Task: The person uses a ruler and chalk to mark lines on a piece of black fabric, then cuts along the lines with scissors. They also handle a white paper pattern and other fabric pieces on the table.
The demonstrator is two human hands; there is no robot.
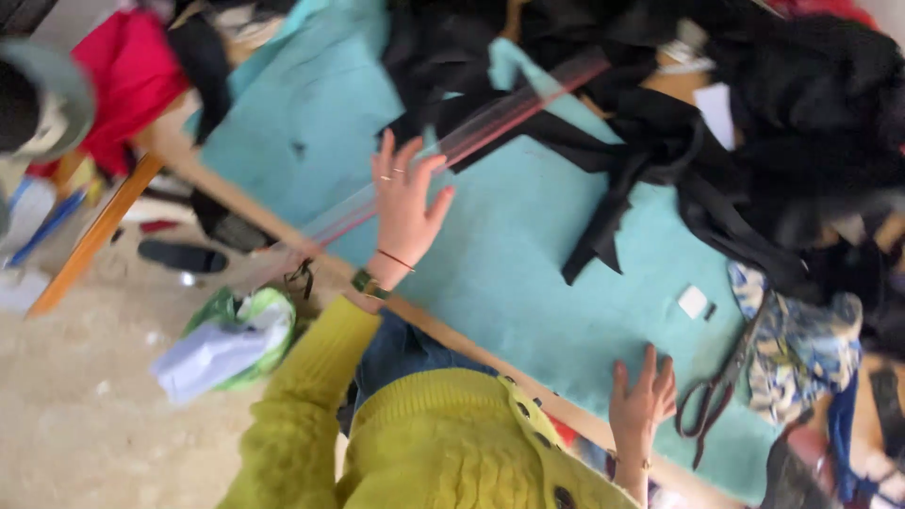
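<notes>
A yellow knitted sweater (443,443) is seen nearest the camera, its sleeves leading out to both hands. The right hand (641,401) is laid flat on the turquoise cloth (528,245) close to the table's near edge, fingers spread and nothing gripped. Just beside it, to the right, a pair of dark-handled scissors (716,396) is left lying on the cloth, with a patterned blue and yellow fabric (801,349) past them. A small white block (693,302) is seen on the cloth a little further in. The left hand (405,203) is held out over the cloth with fingers fanned open, rings and a thin red cord on the wrist; its fingertips are placed at a long clear ruler (471,141), which is blurred and stretches diagonally across the cloth, though whether it is pressed or only touched cannot be told. Further off, a heap of black fabric (754,113) is piled over the far part of the table, and a red cloth (127,75) is seen at the far left. On the floor left of the table, a green and white bag (231,339) is lying.
</notes>
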